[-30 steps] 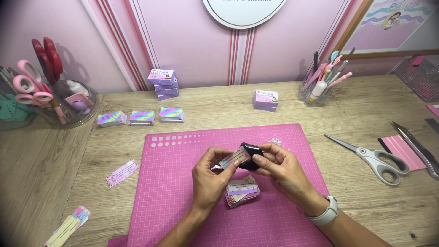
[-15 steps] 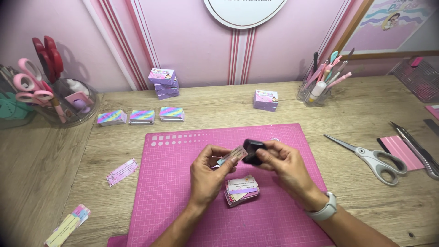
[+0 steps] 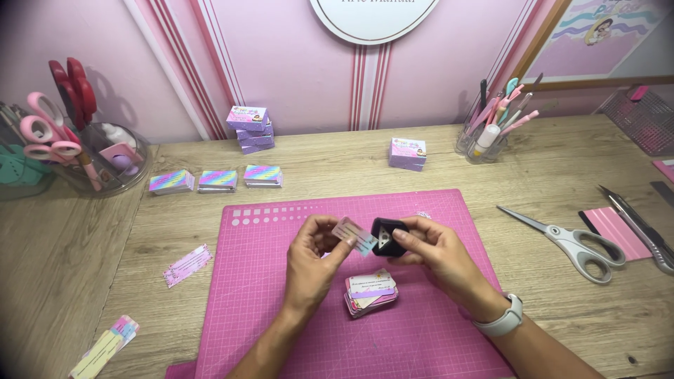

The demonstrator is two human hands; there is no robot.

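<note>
Over the pink cutting mat (image 3: pixel 267 295), my left hand (image 3: pixel 312 263) pinches a small pastel card (image 3: pixel 354 236) by its left end. My right hand (image 3: pixel 435 253) grips a small black corner punch (image 3: pixel 386 237), and the card's right end sits at the punch's mouth. Just below my hands a stack of similar pastel cards (image 3: pixel 370 291) lies on the mat. A pale watch (image 3: pixel 500 321) is on my right wrist.
Three rainbow card stacks (image 3: pixel 216 180) lie behind the mat, with purple boxes (image 3: pixel 248 128) and another (image 3: pixel 408 153) near the wall. Scissors (image 3: pixel 569 242), a pink pad (image 3: pixel 616 231) and a craft knife (image 3: pixel 639 221) are right. A pen cup (image 3: pixel 484 140) and scissor holder (image 3: pixel 105 158) stand at back.
The card has tilted and its end now meets the punch's slot. Both hands have stayed over the middle of the mat, shifting only slightly.
</note>
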